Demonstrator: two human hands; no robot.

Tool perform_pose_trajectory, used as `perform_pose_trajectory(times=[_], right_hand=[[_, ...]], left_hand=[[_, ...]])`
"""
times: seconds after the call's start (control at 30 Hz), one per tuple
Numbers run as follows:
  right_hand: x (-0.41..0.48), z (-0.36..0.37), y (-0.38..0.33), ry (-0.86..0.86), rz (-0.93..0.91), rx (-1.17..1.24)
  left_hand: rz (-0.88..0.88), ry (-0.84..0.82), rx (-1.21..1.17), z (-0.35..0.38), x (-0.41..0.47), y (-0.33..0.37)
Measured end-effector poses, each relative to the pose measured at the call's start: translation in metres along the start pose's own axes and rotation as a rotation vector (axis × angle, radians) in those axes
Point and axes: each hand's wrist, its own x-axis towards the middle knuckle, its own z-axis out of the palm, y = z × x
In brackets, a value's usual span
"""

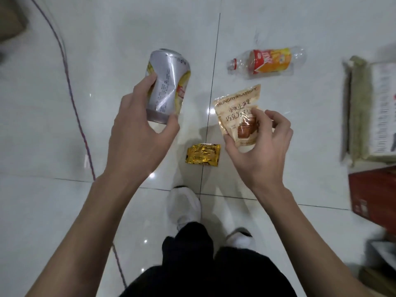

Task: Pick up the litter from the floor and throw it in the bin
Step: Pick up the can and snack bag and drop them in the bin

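My left hand (137, 133) grips the lower end of a dented silver and yellow drink can (169, 82), held up above the floor. A beige snack packet (237, 112) with printed text is pinched by its lower part in my right hand (261, 146). On the white tiled floor a crumpled gold foil wrapper (203, 154) lies between my hands. Further away to the right, an empty clear plastic bottle (267, 61) with a red and orange label rests on its side. No bin is in view.
A thin purple cable (75, 108) runs down the floor on the left. Flat packages (372, 108) and a dark red box (372, 196) stand at the right edge. My white shoes (184, 204) and dark trousers are at the bottom. A brown box corner (10, 20) shows top left.
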Motion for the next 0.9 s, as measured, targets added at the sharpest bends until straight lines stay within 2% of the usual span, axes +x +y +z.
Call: perform_pose_trajectory(times=[0.33, 0.5, 0.7, 0.9], right_hand=[[-0.043, -0.285, -0.227, -0.039, -0.069, 0.146], [-0.072, -0.413, -0.334, -0.080, -0.110, 0.239], [-0.106, -0.534, -0.410, -0.073, -0.217, 0.321], [-0.158, -0.604, -0.433, -0.133, -0.335, 0.421]], left_hand=[[-0.082, 0.081, -0.119, -0.259, -0.128, 0.190], [-0.107, 0.177, -0.163, -0.370, -0.196, 0.272], [-0.115, 0.248, -0.225, -0.455, -0.282, 0.355], [-0.119, 0.423, -0.250, -0.490, -0.387, 0.393]])
